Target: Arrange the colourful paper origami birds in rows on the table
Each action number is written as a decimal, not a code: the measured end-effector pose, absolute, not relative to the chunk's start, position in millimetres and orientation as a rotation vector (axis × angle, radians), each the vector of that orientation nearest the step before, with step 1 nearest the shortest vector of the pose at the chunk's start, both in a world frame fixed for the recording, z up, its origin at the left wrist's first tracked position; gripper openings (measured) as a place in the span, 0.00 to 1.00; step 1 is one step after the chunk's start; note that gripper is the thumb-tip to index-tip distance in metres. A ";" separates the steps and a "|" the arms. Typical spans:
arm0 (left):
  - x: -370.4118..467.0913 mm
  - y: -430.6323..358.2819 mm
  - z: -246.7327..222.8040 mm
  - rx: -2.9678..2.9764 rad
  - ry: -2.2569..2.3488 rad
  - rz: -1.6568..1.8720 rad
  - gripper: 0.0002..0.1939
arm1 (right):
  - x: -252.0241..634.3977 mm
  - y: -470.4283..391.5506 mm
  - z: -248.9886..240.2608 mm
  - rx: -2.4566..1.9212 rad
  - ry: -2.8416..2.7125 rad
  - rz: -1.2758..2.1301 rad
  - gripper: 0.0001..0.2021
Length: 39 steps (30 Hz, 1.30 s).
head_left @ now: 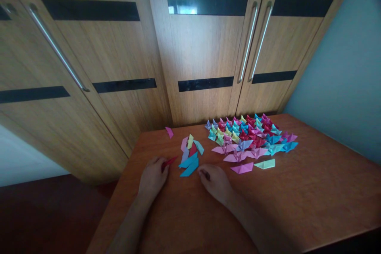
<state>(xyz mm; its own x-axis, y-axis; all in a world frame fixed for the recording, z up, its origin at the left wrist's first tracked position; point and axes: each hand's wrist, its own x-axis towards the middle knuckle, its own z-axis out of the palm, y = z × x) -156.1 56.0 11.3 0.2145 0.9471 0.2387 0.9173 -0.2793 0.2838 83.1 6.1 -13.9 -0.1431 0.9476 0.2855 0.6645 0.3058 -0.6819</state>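
Observation:
My left hand (152, 177) rests on the table, closed, pinching a red folded paper piece (170, 161) between thumb and fingers. The red piece's pointed end sticks out to the right. My right hand (214, 181) lies on the table with its fingers curled in, and nothing shows in it. Between my hands is a small pile of folded paper pieces. Two blue folded pieces (189, 166) are at its front, close to my right fingertips. Behind them lie a yellow piece (190, 141), a light blue piece (199, 147), and pink, lilac and red ones, partly overlapping.
Many colourful origami figures (244, 145) stand in rows at the table's back right. A magenta folded piece (242, 168) and a pale green one (265, 164) lie before them. A pink piece (169, 132) lies near the back left edge. A wooden wardrobe (196, 47) stands behind the table (327, 190).

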 end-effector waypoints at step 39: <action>-31.1 -9.8 11.0 1.606 0.866 0.709 0.16 | 134.7 -44.8 -9.4 -1.273 -1.166 0.972 0.12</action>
<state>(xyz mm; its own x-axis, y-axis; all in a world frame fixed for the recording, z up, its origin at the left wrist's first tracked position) -31.1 -9.8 11.0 0.5497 0.8354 -0.0003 0.1646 -0.1080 0.9804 134.7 -44.8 -9.4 0.1791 0.9789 0.0987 0.0795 0.0856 -0.9932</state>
